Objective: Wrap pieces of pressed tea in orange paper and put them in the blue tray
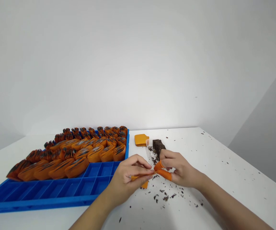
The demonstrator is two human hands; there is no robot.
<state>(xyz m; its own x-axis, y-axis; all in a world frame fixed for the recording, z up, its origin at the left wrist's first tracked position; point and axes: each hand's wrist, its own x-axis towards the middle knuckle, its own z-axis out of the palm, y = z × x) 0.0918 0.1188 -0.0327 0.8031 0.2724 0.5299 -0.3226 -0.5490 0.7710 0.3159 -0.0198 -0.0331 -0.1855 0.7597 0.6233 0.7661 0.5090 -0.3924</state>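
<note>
My left hand (130,174) is closed, its thumb and fingers pinching a small orange paper packet (144,184) that shows below the thumb and between the fingers. My right hand (178,169) wears orange finger cots (164,174) on thumb and forefinger. Those two fingertips come together right at the left fingertips; whatever lies between them is too small to make out. Just beyond the hands stands a dark brown, layered stack (158,147) of dried, leaf-like pieces, beside a clear plastic sheet or tray (148,150). Behind it lies a pile of flat orange packets (141,140).
To the left, a blue divided tray (63,199) holds rows of bunched orange packets (77,166) with dark marks; its front compartments are bare. Dark crumbs (165,198) are scattered over the white table (224,179). A white wall (138,64) rises behind.
</note>
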